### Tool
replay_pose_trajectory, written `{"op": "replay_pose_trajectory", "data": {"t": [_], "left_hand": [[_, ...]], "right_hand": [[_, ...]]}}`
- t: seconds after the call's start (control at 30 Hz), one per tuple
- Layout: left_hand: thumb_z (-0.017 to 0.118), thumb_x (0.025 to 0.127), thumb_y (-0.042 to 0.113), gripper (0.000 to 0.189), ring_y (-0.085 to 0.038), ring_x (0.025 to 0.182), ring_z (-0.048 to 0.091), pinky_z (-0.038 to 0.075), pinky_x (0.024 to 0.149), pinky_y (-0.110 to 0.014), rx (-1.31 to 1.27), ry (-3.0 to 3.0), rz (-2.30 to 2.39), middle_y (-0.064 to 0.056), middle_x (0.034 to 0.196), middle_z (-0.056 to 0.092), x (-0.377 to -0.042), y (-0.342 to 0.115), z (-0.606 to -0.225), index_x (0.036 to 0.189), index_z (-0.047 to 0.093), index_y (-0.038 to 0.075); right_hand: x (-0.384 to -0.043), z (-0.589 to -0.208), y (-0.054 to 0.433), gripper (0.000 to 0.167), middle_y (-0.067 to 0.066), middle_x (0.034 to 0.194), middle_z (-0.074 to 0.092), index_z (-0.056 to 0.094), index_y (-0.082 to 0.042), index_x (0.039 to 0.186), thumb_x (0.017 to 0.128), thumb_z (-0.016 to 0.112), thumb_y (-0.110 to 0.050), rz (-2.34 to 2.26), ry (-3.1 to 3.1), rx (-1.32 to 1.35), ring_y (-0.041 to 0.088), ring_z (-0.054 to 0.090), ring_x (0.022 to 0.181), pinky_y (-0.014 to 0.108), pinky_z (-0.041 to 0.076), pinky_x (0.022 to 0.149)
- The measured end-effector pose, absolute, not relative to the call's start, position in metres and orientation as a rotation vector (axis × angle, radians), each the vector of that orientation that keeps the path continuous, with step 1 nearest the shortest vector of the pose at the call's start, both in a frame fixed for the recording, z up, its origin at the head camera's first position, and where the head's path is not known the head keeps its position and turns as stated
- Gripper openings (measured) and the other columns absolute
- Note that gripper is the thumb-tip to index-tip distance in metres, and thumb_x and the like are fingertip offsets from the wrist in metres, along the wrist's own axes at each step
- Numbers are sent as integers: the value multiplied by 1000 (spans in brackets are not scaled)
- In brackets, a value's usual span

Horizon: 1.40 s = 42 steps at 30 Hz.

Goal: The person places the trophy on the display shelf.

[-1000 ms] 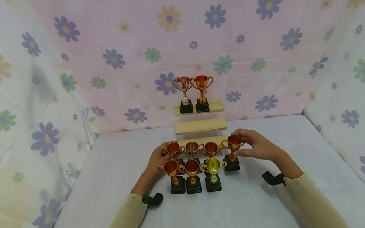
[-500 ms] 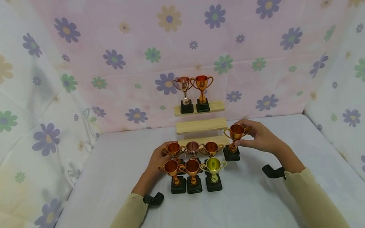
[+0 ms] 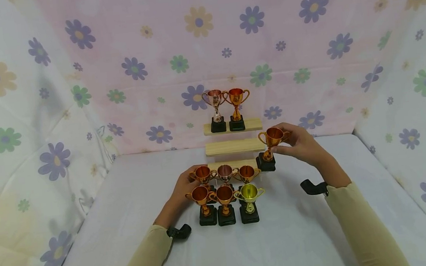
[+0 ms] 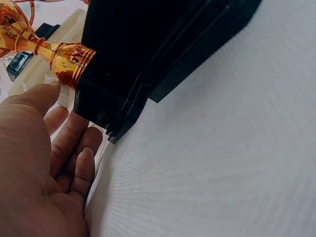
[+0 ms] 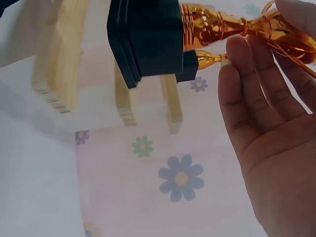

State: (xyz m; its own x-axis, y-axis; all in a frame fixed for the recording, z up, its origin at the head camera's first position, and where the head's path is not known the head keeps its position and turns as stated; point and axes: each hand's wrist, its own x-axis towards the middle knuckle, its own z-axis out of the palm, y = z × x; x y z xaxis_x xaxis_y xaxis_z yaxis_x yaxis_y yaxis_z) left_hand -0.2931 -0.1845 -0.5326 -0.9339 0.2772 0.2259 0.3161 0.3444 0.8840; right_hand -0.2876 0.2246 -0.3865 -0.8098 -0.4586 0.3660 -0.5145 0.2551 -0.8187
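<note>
My right hand (image 3: 303,144) grips an orange-gold trophy (image 3: 273,137) by its cup and stem, just off the right end of the wooden shelf stand (image 3: 234,147). That trophy leans slightly, its black base (image 5: 148,39) off the table in the right wrist view. On the table, my left hand (image 3: 183,189) lies beside the back-left orange trophy (image 3: 202,174). In the left wrist view its thumb is close to that trophy's stem (image 4: 71,61), the other fingers loosely bent beside the base. A rose-coloured trophy (image 3: 224,173) and another orange trophy (image 3: 246,173) complete that row.
In front stand two orange trophies, left (image 3: 199,196) and middle (image 3: 224,194), and a yellow-gold trophy (image 3: 249,193). The top shelf (image 3: 253,124) bears a rose-gold trophy (image 3: 215,99) and an orange one (image 3: 236,97). Flowered cloth (image 3: 156,108) walls the white table (image 3: 126,194).
My right hand has lifted the orange-gold trophy up and away from me, from beside the back row to level with the lower shelves. The left hand has stayed in place.
</note>
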Motion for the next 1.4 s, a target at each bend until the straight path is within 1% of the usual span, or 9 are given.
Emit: {"op": "replay_pose_trajectory", "data": {"t": [0.23, 0.4, 0.57, 0.67, 0.77, 0.93, 1.13, 1.4], "left_hand": [[65, 102, 7, 44, -37, 131, 62, 46, 113, -59, -581, -2549, -1671, -17, 138, 70, -293, -185, -533, 146, 62, 6], [64, 102, 4, 44, -37, 132, 62, 45, 113, -59, -587, -2542, -1679, -18, 138, 69, -293, -185, -533, 146, 62, 5], [63, 101, 2, 45, -36, 132, 62, 46, 113, -57, -601, -2549, -1670, -18, 139, 69, -293, -183, -531, 146, 61, 4], [63, 100, 2, 46, -36, 133, 61, 45, 114, -58, -587, -2556, -1669, -17, 139, 69, -292, -183, -531, 146, 62, 5], [63, 100, 2, 46, -36, 133, 61, 44, 115, -59, -572, -2563, -1668, -17, 139, 69, -292, -182, -531, 146, 62, 6], [64, 101, 4, 44, -36, 134, 60, 43, 116, -59, -559, -2554, -1675, -16, 139, 69, -292, -183, -532, 145, 63, 7], [65, 101, 4, 44, -38, 135, 60, 42, 116, -61, -562, -2534, -1688, -17, 139, 69, -292, -183, -533, 145, 63, 6], [63, 101, 4, 45, -34, 135, 60, 42, 117, -58, -541, -2565, -1692, -14, 140, 69, -293, -183, -532, 145, 62, 8]], "right_hand": [[-301, -369, 218, 47, 3, 116, 70, 61, -1, 138, 94, 78, -5, 1673, -2394, 814, 17, 72, 102, 25, 60, 87], [-309, -361, 215, 46, 5, 115, 69, 62, -1, 137, 95, 79, -6, 1703, -2359, 748, 19, 72, 100, 24, 60, 87], [-318, -357, 213, 47, 5, 115, 68, 62, -1, 138, 95, 79, -8, 1725, -2341, 689, 18, 71, 101, 22, 59, 87], [-325, -354, 212, 47, 6, 115, 69, 62, -3, 138, 95, 80, -10, 1711, -2347, 645, 17, 71, 101, 22, 59, 87], [-331, -350, 211, 48, 8, 117, 68, 61, -5, 138, 95, 80, -12, 1700, -2360, 616, 16, 71, 103, 22, 58, 88], [-341, -344, 207, 49, 10, 123, 68, 58, -5, 138, 95, 80, -15, 1666, -2401, 585, 15, 69, 105, 21, 57, 88], [-351, -341, 202, 53, 13, 124, 67, 57, -6, 140, 95, 81, -19, 1601, -2472, 546, 20, 68, 108, 20, 57, 88], [-362, -338, 198, 56, 14, 123, 63, 54, -5, 145, 98, 78, -22, 1573, -2510, 513, 26, 66, 106, 21, 58, 82]]}}
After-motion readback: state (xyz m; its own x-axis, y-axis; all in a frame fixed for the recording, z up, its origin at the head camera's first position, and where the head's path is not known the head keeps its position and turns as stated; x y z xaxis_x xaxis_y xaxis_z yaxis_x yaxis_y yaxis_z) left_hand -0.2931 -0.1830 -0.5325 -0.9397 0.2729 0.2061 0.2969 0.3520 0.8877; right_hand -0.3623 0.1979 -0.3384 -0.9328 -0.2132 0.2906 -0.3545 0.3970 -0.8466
